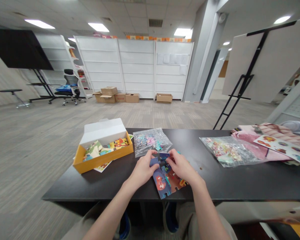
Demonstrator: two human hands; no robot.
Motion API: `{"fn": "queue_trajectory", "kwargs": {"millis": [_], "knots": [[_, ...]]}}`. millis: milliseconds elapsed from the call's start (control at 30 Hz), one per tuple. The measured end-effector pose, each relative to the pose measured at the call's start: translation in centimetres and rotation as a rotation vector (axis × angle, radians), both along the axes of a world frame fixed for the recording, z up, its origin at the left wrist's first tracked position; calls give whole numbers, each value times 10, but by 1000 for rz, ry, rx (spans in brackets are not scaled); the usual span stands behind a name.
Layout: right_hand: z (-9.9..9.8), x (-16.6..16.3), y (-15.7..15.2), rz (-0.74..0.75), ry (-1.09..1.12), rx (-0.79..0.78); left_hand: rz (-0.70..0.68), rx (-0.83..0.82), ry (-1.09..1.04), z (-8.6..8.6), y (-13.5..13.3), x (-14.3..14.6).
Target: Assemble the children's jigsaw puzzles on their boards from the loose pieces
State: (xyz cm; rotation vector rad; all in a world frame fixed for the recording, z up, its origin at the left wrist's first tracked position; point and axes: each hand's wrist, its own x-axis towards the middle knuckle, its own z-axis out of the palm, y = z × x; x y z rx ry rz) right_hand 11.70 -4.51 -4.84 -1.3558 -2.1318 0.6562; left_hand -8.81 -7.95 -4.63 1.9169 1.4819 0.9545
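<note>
A partly joined jigsaw puzzle [162,186] with blue and brown sea pictures lies on the black table near its front edge. My left hand [143,169] pinches a blue puzzle piece [154,162] at the puzzle's upper left. Opposite it, my right hand [182,166] has its fingers closed on a dark blue puzzle piece [164,155] at the upper edge, and its wrist covers the puzzle's right side. Dark gaps show between the pieces near my fingertips. Just beyond my hands sits a clear plastic bag [152,141] of loose pieces.
An open yellow box [103,158] of puzzle pieces stands at the left, over some printed cards [103,166]. To the right lie another plastic bag [226,151] of pieces, a sticker sheet [285,148] and pink cloth [247,136]. The black table's [90,186] front edge is close to my knees.
</note>
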Motion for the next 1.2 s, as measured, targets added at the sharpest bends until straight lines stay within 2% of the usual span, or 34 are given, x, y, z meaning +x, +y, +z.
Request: {"fn": "queue_trajectory", "kwargs": {"millis": [233, 400, 567, 667, 800, 967, 1133, 1200], "knots": [[5, -1, -1, -4, 128, 17, 22, 5, -157, 1, 3, 2], [8, -3, -2, -10, 159, 41, 22, -5, -186, 1, 4, 0], [10, -4, -1, -27, 248, 35, -12, -24, -288, 0, 7, -3], [8, -5, -1, -19, 221, 37, -39, -35, -347, 0, 8, -6], [9, -11, -4, 28, 155, 62, -46, -20, -389, 2, 8, -8], [11, -24, -9, 111, 214, 43, -99, -86, -504, 8, 7, -7], [10, -29, -7, -33, 317, 4, 18, -64, -601, 11, 9, -5], [10, -29, -8, -30, 318, -35, 69, -40, -617, 12, 10, -5]]}}
